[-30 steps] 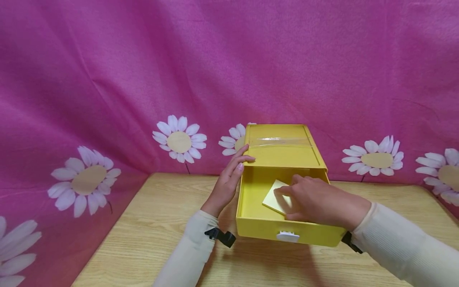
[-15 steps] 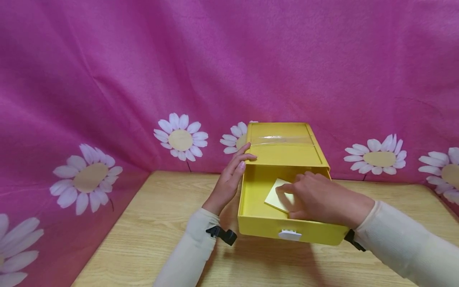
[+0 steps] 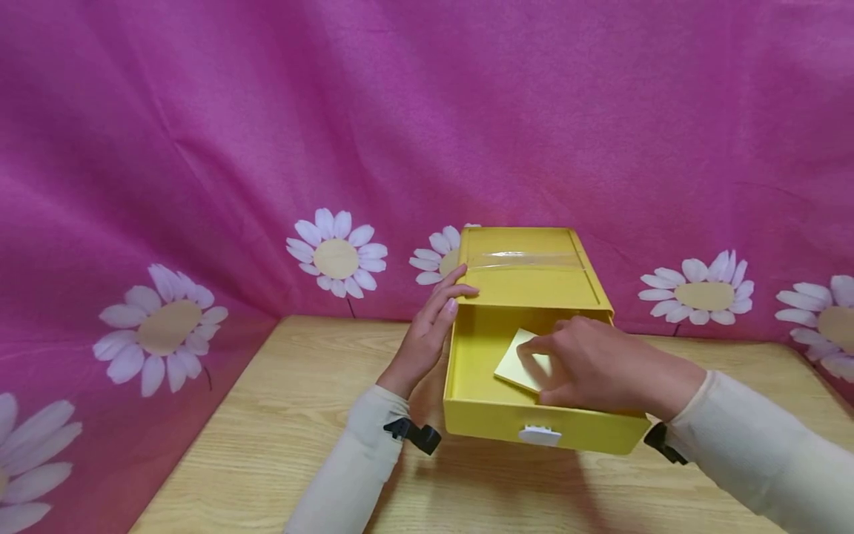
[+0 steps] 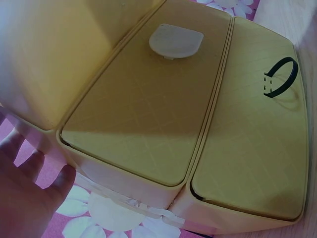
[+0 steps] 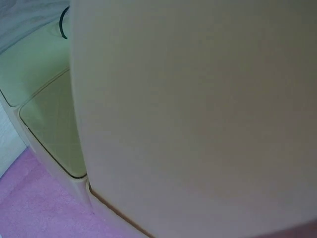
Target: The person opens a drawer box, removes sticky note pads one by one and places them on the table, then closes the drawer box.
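Note:
A yellow drawer unit (image 3: 534, 289) stands on the table with its top drawer (image 3: 483, 417) pulled out toward me. Inside lies a pale yellow sticky note pad (image 3: 512, 368), set at an angle. My right hand (image 3: 597, 363) reaches into the drawer, its index finger and thumb bent at the pad and pinching it; the other fingers are hidden. My left hand (image 3: 423, 334) rests fairly straight fingers against the unit's left side and top edge. In the left wrist view its fingers (image 4: 62, 183) touch the side, beside the closed middle drawer (image 4: 133, 114).
Clear tape (image 3: 523, 259) runs across the unit's top. The drawer fronts carry a white handle (image 4: 176, 40) and, lowest down, a black loop (image 4: 285, 77). A pink cloth with daisies (image 3: 400, 111) hangs behind the wooden table (image 3: 287, 423).
The right hand and the pad have shifted very slightly up and right in the head view. The left hand keeps its place on the unit.

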### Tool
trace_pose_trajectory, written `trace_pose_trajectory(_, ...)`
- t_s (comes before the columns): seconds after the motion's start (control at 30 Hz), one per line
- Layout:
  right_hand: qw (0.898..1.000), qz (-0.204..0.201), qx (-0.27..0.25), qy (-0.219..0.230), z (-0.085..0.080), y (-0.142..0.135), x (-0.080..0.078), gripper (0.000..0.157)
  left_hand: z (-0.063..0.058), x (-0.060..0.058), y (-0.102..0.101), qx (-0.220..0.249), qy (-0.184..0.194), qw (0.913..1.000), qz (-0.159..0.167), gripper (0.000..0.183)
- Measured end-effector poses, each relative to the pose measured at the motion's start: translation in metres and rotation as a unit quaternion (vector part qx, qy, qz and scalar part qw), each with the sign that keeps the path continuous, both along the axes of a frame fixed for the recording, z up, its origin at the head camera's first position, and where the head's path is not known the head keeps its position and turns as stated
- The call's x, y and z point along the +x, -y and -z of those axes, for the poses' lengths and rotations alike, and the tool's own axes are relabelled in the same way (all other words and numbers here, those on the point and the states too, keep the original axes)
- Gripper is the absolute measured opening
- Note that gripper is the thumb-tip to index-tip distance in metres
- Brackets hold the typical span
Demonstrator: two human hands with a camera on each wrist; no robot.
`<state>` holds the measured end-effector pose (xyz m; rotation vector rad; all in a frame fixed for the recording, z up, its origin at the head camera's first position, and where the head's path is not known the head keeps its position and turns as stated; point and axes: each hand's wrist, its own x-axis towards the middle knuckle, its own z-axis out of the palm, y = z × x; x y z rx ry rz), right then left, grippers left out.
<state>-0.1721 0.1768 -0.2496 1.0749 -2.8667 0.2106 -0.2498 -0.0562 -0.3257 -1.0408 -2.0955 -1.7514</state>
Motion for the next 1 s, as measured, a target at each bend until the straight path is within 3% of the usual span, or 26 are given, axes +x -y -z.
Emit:
trace_pose_trajectory(0.17, 1.000, 0.010, -0.004, -0.021, -0.006, -0.001, 0.003, 0.047, 0.016, -0.017, 0.001, 0.002, -0.018, 0.9998, -0.001, 0.032)
trace_pose_trajectory(0.23, 0.999, 0.015, -0.005, -0.030, -0.007, -0.001, 0.004, 0.048, 0.016, -0.017, 0.001, 0.001, -0.016, 0.9999, -0.003, 0.032)
trace_pose_trajectory(0.37, 0.999, 0.023, -0.011, -0.031, -0.011, -0.003, 0.006, 0.050, 0.011, -0.011, 0.002, -0.002, -0.007, 0.9999, -0.011, 0.031)
trace_pose_trajectory(0.6, 0.998, 0.031, -0.028, -0.046, -0.019, -0.008, 0.015, 0.049, -0.008, 0.009, 0.002, 0.005, -0.005, 1.0000, -0.002, 0.031)
trace_pose_trajectory(0.83, 0.995, 0.037, -0.035, -0.085, -0.025, -0.018, 0.026, 0.050, 0.012, -0.011, -0.001, 0.003, -0.004, 1.0000, -0.007, 0.031)
trace_pose_trajectory(1.0, 0.993, 0.044, -0.034, -0.101, -0.025, -0.029, 0.033, 0.049, 0.017, -0.016, -0.002, 0.003, -0.008, 1.0000, -0.003, 0.032)
